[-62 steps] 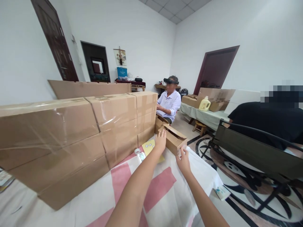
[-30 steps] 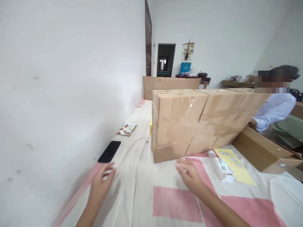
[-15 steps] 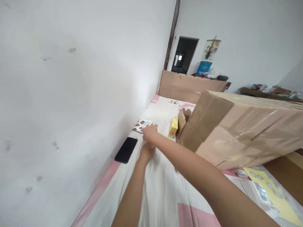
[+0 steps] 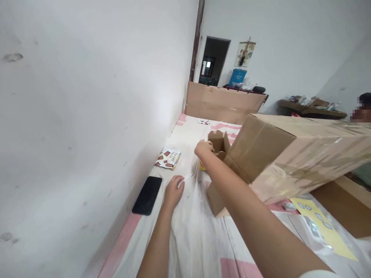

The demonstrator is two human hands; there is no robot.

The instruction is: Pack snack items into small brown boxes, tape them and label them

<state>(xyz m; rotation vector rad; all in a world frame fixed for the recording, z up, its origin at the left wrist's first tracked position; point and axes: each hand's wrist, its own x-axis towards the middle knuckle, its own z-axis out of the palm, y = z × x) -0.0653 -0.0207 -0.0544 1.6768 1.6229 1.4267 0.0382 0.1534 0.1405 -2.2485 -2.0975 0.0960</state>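
My right hand reaches far across the cloth-covered table, its fingers curled on the edge of a small open cardboard box. This box stands at the near corner of a big stack of taped cartons. A small yellow box shows partly under my right wrist. My left hand lies on the cloth closer to me, fingers spread and pressed down. It holds nothing and sits just right of a black phone.
A white wall runs along the left. A patterned booklet lies beyond the phone. Flat cardboard stands at the table's far end. At the right are a yellow sticker sheet, a white device, a brown carton and a person.
My view swung left from the open carton to the wall side. My right hand moved from the booklet to the small open box; my left hand slid back beside the phone.
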